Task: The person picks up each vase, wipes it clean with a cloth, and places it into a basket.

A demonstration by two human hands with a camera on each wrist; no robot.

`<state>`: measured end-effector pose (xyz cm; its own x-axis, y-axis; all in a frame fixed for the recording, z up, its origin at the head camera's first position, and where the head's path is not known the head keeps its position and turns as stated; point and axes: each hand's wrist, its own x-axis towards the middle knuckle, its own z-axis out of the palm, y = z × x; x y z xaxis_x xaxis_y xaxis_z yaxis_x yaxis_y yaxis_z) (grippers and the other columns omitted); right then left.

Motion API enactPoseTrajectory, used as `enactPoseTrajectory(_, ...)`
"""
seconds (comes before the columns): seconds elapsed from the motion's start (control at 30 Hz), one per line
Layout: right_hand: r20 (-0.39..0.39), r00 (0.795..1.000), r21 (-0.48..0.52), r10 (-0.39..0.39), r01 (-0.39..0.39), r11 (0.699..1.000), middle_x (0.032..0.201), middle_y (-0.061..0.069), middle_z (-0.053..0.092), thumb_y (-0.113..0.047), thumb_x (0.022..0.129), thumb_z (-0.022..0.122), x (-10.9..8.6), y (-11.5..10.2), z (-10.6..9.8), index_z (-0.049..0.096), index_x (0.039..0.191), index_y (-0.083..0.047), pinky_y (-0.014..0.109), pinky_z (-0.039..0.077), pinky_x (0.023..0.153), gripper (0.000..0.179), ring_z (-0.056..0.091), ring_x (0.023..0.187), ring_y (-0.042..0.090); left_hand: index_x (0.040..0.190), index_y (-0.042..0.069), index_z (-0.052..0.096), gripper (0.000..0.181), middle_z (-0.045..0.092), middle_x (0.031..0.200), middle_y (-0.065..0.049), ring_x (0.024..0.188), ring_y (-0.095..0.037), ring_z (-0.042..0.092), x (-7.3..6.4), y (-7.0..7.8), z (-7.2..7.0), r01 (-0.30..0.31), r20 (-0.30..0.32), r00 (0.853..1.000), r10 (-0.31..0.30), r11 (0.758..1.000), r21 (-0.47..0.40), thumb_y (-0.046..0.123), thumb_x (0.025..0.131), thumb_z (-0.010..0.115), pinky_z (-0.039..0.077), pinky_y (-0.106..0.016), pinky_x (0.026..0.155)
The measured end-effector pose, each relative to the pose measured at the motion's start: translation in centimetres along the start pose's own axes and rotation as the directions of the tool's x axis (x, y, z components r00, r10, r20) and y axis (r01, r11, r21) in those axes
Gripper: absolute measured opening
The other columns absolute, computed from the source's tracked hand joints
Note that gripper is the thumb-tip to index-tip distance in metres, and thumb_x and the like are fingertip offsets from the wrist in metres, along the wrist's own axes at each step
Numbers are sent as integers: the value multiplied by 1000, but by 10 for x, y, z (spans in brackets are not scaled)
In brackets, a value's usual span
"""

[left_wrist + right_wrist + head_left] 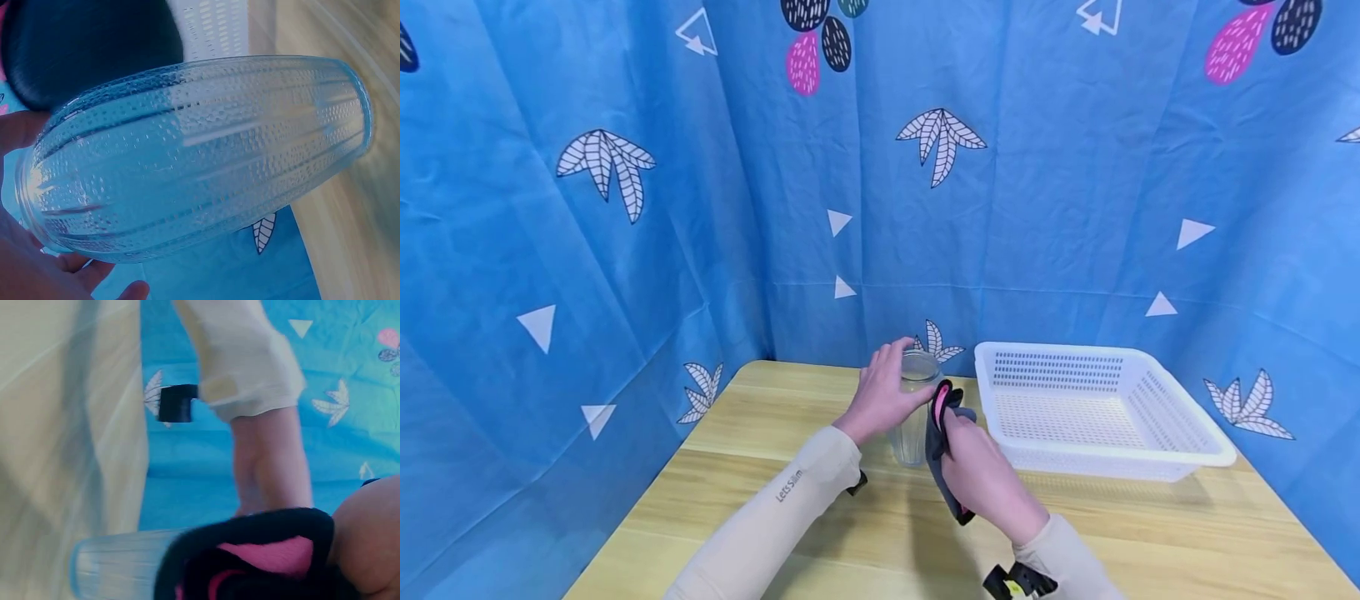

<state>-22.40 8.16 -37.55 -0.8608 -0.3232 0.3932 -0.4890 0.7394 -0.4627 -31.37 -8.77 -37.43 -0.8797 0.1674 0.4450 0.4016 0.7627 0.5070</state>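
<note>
A clear textured glass vase [910, 442] stands upright on the wooden table, its base right at the tabletop. My left hand [883, 396] holds it near the rim, with the thumb on the near side and fingers behind. Ribs and dimples cover the vase [206, 156] in the left wrist view. To its right, my right hand [981, 471] grips a folded dark grey cloth [936, 454] with black edging and some pink showing. That cloth [269, 525] overlaps the upper part of the vase [119, 562] in the right wrist view.
Right of the hands sits a white perforated plastic basket [1097, 458] on the wooden table [760, 417]. Blue patterned curtains [880, 233] hang behind and along the table's sides. Both forearms wear pale sleeves with black wrist devices.
</note>
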Motion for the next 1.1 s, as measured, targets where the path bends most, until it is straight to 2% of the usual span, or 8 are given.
enactPoseTrajectory(0.2,-73,997,-11,0,0,1000,90,12,63,1,93,54,13,-5,-15,59,120,3,40,53,68,28,63,82,24,154,19,35,82,48,145,-6,134,-27,44,0,1,-1,-2,41,999,3,1000,-16,50,87,70,39,-53,104)
enactPoseTrajectory(0.3,-119,993,-26,-21,19,999,99,17,65,-4,97,55,23,-2,-18,56,126,4,46,55,73,30,67,90,30,154,19,35,82,48,145,-7,135,-28,43,-1,1,-1,-1,53,999,2,1000,-30,48,86,70,39,-54,103)
enactPoseTrajectory(0.4,-144,989,-70,-46,36,997,105,22,65,-3,96,56,35,3,-16,53,130,8,50,56,78,37,67,95,36,154,18,34,83,47,145,-8,135,-29,42,-1,1,-1,-1,55,998,3,999,-42,44,85,71,38,-54,103)
enactPoseTrajectory(0.5,-136,990,-101,-36,22,995,105,25,64,2,90,58,43,9,-10,49,134,13,51,56,82,46,67,97,39,154,17,34,83,46,146,-8,134,-28,42,-2,1,1,-1,62,998,4,999,-48,43,85,71,37,-54,104)
enactPoseTrajectory(0.6,-114,993,-96,7,-18,995,101,27,64,4,87,59,48,17,-2,48,134,13,52,55,81,49,66,95,40,154,18,34,81,46,145,-8,131,-26,44,-3,0,3,4,71,997,0,999,-53,41,84,70,38,-52,106)
enactPoseTrajectory(0.73,-81,995,-64,65,-70,995,98,28,64,1,91,58,52,28,11,48,131,13,51,55,82,43,66,94,39,152,16,36,80,46,144,-6,126,-23,47,-5,-2,4,3,67,998,2,998,-71,37,83,69,41,-48,107)
enactPoseTrajectory(0.87,-61,993,-66,99,-103,992,100,29,64,2,89,58,54,37,21,49,125,16,50,55,83,40,65,96,38,152,16,36,80,45,142,-5,125,-22,47,-5,-2,4,-4,66,998,9,998,-68,37,82,69,41,-47,107)
enactPoseTrajectory(1.1,-14,989,-70,145,-146,987,89,24,63,4,85,58,56,55,42,50,121,17,46,55,71,39,67,83,33,153,21,34,81,43,144,-2,125,-21,45,-3,-1,1,5,77,997,-3,999,-32,44,83,68,44,-45,105)
